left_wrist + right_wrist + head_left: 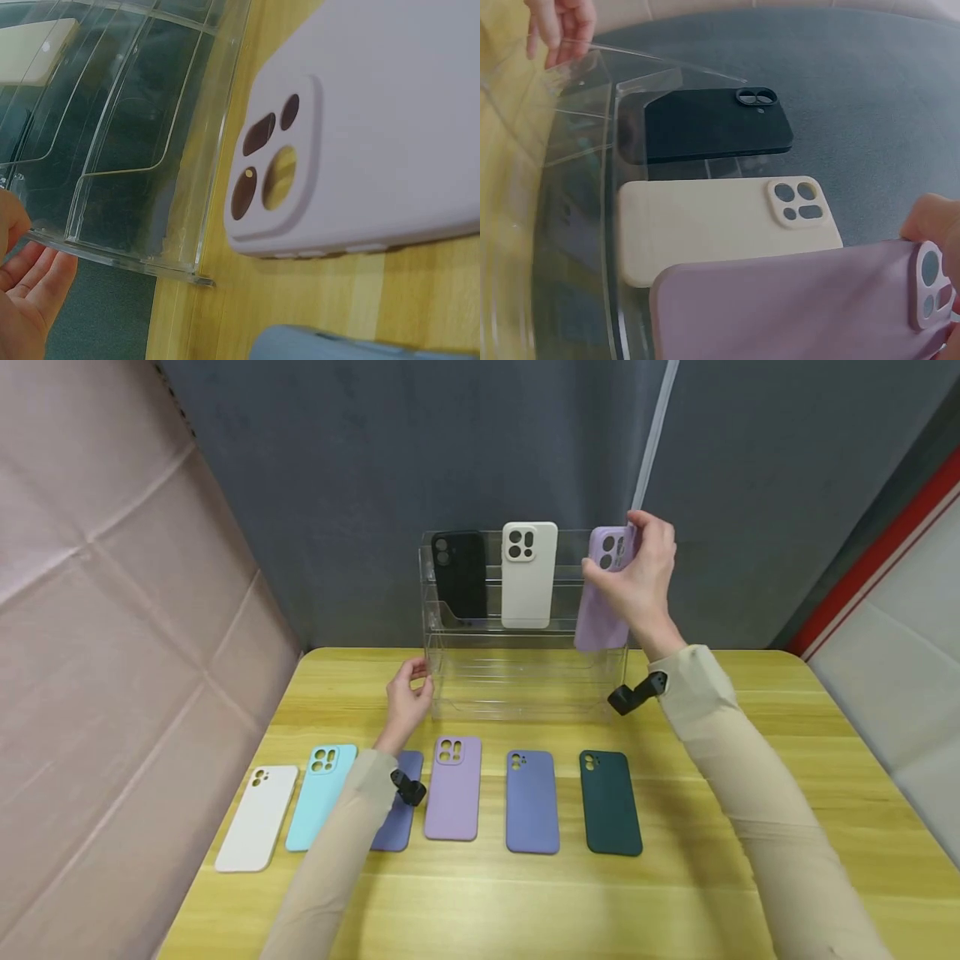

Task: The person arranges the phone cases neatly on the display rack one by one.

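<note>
My right hand grips the camera end of a light purple phone case between thumb and fingers. It holds the case at the right end of the top tier of a clear tiered display stand. My left hand pinches the stand's left side panel; in the left wrist view its thumb and fingers lie on either side of the panel's edge. A black phone case and a white phone case lean upright in the top tier. The right wrist view shows the purple case overlapping the white case's near edge.
Along the table before the stand lie a white case, a turquoise case, a blue case partly under my left forearm, a second purple case, another blue case and a dark green case. A grey curtain hangs behind.
</note>
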The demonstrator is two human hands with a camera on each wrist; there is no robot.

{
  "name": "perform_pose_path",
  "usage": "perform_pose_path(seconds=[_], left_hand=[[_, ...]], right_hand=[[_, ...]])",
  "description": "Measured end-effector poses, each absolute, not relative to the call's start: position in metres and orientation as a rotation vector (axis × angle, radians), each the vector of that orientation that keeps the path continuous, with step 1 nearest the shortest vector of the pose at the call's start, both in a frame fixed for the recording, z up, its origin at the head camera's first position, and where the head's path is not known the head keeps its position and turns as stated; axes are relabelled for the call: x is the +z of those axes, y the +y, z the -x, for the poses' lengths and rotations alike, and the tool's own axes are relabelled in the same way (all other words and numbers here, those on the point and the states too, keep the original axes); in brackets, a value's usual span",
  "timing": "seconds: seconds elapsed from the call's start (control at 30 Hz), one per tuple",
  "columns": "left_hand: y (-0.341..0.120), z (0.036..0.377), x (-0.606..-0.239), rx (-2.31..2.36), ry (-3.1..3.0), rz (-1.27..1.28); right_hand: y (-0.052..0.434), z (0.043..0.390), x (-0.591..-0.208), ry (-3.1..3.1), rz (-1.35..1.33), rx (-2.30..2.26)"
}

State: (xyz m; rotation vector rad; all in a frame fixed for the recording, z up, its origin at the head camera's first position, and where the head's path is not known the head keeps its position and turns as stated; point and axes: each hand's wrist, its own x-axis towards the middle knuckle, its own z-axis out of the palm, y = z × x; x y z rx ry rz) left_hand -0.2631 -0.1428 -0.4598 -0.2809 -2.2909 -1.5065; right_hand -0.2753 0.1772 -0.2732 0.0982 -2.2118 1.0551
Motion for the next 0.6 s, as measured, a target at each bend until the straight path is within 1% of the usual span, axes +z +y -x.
perform_pose_path(seconds=[0.3,0.6], left_hand=[[-0.144,0.265,-0.461,-1.516,-2.302,0.266],[-0.143,0.266,-0.460,-1.503,-2.306,0.266]], right_hand=[[0.166,0.293,-0.255,-2.108,-0.046,1.084],[0.161,0.311,-0.257,-2.026,-0.034,1.086]])
